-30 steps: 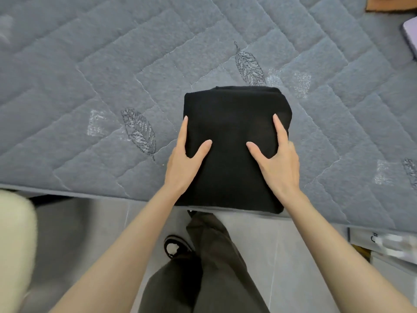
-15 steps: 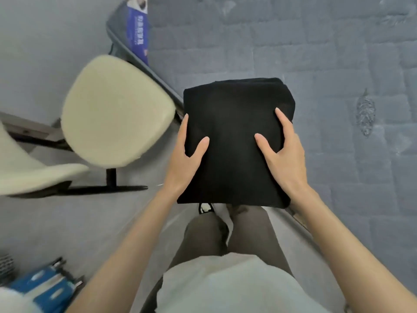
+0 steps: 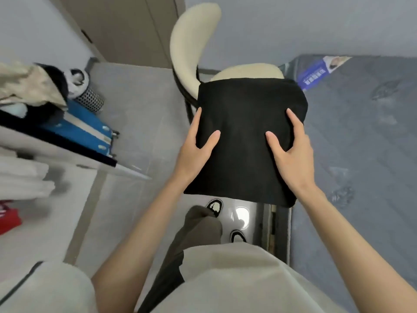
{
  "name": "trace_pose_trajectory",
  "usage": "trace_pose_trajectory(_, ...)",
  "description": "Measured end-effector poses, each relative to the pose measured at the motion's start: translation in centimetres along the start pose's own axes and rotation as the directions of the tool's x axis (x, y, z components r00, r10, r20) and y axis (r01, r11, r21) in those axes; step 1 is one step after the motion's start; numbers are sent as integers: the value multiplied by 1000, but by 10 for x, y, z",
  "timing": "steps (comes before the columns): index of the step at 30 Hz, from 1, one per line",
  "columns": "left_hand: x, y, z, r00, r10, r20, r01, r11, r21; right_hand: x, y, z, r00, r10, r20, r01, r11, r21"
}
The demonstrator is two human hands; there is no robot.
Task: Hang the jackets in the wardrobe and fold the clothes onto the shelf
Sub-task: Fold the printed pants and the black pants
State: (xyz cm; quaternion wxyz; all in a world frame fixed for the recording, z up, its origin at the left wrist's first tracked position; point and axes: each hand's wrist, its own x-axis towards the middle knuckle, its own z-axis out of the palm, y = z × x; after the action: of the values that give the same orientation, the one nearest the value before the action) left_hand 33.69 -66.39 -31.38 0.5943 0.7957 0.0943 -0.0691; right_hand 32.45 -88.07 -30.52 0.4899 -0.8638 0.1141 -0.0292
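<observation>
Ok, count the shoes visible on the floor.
2. The far shoe pokes out just below the folded black garment; the near shoe sits closer to the person, beside the trouser leg. Both are partly hidden.

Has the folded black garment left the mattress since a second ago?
Yes. Held by the left hand and right hand, the folded black garment has moved left off the mattress, now over the floor.

Single head-worn wide-angle view, aimed steeply down at floor (image 3: 140, 132), close over the black garment (image 3: 246, 141).
</observation>
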Motion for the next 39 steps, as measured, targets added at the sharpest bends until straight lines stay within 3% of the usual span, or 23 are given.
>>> trace_pose_trajectory(3,-54,-9,-20,983,-42,-176,34,998,-51,-18,-21,9,981,-115,157,122,992,-35)
trace_pose_trajectory(7,-131,-22,-50,921,-97,-379,58,992,-112,-55,-52,28,902,-250,352,268,963,-4)
trace_pose_trajectory(18,-329,-46,-172,646,-246,-723,59,960,-275,-197,-165,131,525,-471,709,543,827,148)
trace_pose_trajectory(23,-395,-42,-258,545,-225,-808,36,969,-246,-267,-239,182,387,-539,748,558,783,276)
trace_pose_trajectory(28,-447,-16,-354,497,-180,-849,-2,978,-209,-322,-328,220,302,-625,720,533,737,416)
trace_pose_trajectory(39,-469,88,-530,422,3,-906,-107,993,-47,-350,-534,265,218,-785,580,574,583,575)
